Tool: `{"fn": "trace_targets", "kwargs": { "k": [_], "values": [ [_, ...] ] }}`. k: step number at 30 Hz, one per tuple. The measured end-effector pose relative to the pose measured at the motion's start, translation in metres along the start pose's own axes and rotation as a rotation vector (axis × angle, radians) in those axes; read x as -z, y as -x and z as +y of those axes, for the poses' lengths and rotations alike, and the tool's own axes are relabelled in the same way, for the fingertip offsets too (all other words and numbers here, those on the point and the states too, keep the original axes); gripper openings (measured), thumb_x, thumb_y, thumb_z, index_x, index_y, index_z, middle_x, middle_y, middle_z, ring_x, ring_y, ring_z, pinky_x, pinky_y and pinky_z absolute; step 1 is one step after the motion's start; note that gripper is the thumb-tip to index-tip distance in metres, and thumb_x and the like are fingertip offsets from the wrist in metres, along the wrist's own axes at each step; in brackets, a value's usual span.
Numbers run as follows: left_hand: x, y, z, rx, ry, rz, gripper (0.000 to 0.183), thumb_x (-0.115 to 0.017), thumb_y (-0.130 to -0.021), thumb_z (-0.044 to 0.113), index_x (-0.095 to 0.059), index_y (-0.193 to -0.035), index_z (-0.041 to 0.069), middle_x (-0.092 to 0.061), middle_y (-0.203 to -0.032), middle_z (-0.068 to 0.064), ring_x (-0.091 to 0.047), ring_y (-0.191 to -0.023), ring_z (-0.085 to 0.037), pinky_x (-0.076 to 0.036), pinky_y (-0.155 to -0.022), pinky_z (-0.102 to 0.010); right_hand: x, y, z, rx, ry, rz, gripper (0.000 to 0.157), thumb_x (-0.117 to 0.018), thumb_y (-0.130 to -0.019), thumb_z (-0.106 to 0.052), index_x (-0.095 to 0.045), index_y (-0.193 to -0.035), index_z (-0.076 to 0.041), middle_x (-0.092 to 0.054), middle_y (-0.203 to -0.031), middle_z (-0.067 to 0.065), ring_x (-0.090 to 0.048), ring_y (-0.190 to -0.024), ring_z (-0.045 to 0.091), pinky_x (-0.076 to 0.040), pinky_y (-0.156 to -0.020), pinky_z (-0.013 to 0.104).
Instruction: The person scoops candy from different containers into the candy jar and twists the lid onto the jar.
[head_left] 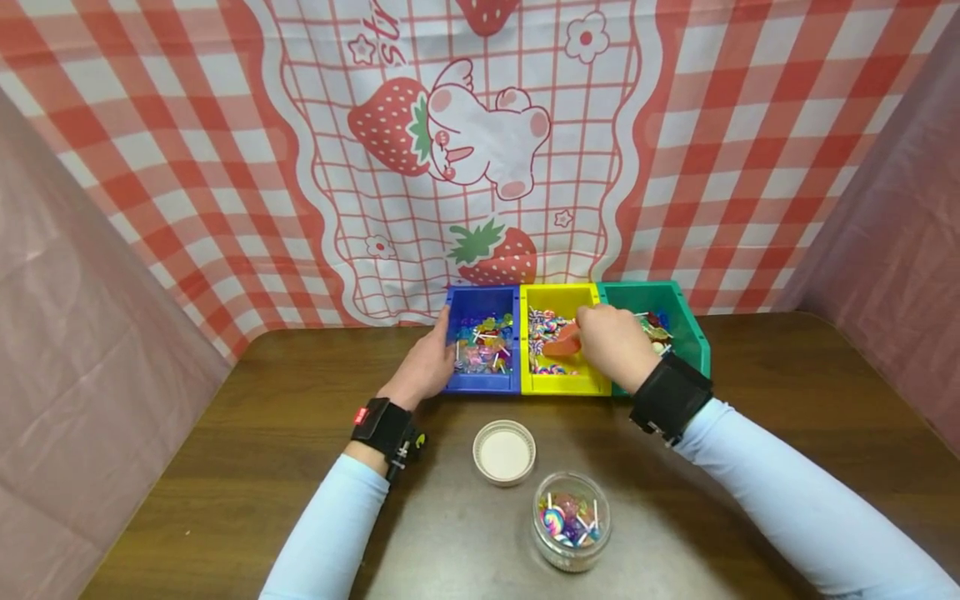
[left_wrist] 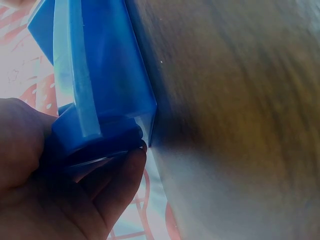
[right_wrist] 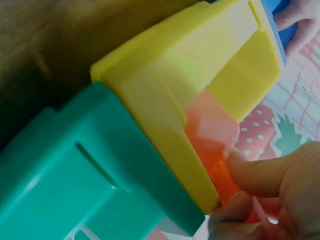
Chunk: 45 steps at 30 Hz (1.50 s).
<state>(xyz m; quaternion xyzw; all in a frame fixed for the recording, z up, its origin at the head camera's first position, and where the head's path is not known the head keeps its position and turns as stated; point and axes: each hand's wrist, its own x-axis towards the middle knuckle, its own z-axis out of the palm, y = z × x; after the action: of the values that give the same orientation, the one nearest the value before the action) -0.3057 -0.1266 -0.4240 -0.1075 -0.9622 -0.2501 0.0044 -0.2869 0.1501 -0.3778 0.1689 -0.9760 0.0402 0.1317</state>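
so the right hand (head_left: 618, 342) has its grip clamped on an orange scoop (head_left: 561, 343), thumb and fingers pinching the handle, and the scoop's blade is down inside the yellow bin (head_left: 566, 385) with the little striped candy pieces (head_left: 546, 321). left hand (head_left: 422, 371) is over on the outer side of the blue bin (head_left: 483, 384), thumb and fingers pinched round its wall. that bin's got mixed colorful bits in it. green bin (head_left: 697, 337) sits on the other side of the yellow one, all three touching in a row, partly behind the right hand. nearer the person, a clear jar (head_left: 572, 560) with candy bits in it stands on the surface (head_left: 225, 433), near a round white lid (head_left: 504, 456).
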Motion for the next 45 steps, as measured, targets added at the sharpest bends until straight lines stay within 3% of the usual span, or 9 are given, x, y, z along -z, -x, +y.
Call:
{"fn": "trace_targets", "kwargs": {
  "k": [8,15,23,28,38,45],
  "values": [
    [0.0,0.0,-0.003,-0.016,-0.014,0.007,0.065,-0.039,-0.096,0.02,-0.004,-0.151,0.013,-0.044,-0.137,-0.016,-0.051,-0.113,-0.024,-0.039,-0.093,-0.036,-0.011,0.004,0.003,-0.008,-0.077,0.083,0.014,-0.062,-0.086,-0.018,-0.061,-0.084,-0.004,-0.056,-0.074,0.009,-0.05,-0.066,0.024,-0.046,-0.066,0.04],
    [0.0,0.0,-0.001,-0.013,-0.01,-0.001,0.066,-0.038,-0.097,0.02,-0.002,-0.151,0.014,-0.045,-0.137,-0.015,-0.054,-0.108,-0.021,-0.042,-0.089,-0.036,-0.016,0.007,-0.004,0.032,0.045,0.123,0.015,-0.062,-0.085,-0.014,-0.061,-0.091,-0.001,-0.055,-0.077,0.013,-0.052,-0.066,0.027,-0.05,-0.064,0.042],
    [0.0,0.002,-0.001,-0.008,0.003,0.006,0.066,-0.04,-0.096,0.02,-0.004,-0.151,0.013,-0.046,-0.136,-0.016,-0.053,-0.108,-0.022,-0.041,-0.09,-0.036,-0.024,0.012,-0.007,0.112,0.057,0.223,0.02,-0.065,-0.082,-0.009,-0.058,-0.098,0.001,-0.052,-0.082,0.015,-0.048,-0.069,0.028,-0.05,-0.064,0.041],
    [-0.001,0.0,-0.002,-0.026,-0.005,0.013,0.065,-0.039,-0.096,0.019,-0.004,-0.151,0.012,-0.048,-0.133,-0.017,-0.055,-0.105,-0.022,-0.042,-0.088,-0.036,-0.028,0.012,-0.005,0.102,0.047,0.218,0.024,-0.068,-0.079,-0.01,-0.056,-0.098,-0.001,-0.052,-0.082,0.013,-0.047,-0.07,0.027,-0.05,-0.063,0.04],
    [-0.002,0.0,-0.003,-0.024,0.004,0.0,0.066,-0.039,-0.096,0.02,-0.003,-0.151,0.013,-0.049,-0.133,-0.017,-0.056,-0.103,-0.022,-0.043,-0.086,-0.036,-0.031,-0.003,-0.009,0.036,0.145,0.13,0.018,-0.061,-0.086,-0.013,-0.052,-0.097,-0.002,-0.05,-0.078,0.013,-0.05,-0.059,0.026,-0.045,-0.046,0.04],
    [-0.002,-0.001,-0.003,-0.019,-0.004,0.006,0.066,-0.039,-0.097,0.02,-0.002,-0.151,0.015,-0.049,-0.133,-0.016,-0.055,-0.104,-0.021,-0.043,-0.086,-0.036,-0.042,-0.009,0.001,0.109,0.075,0.254,0.016,-0.062,-0.084,-0.009,-0.055,-0.098,-0.003,-0.053,-0.086,0.013,-0.049,-0.076,0.029,-0.044,-0.06,0.04]
  ]
}}
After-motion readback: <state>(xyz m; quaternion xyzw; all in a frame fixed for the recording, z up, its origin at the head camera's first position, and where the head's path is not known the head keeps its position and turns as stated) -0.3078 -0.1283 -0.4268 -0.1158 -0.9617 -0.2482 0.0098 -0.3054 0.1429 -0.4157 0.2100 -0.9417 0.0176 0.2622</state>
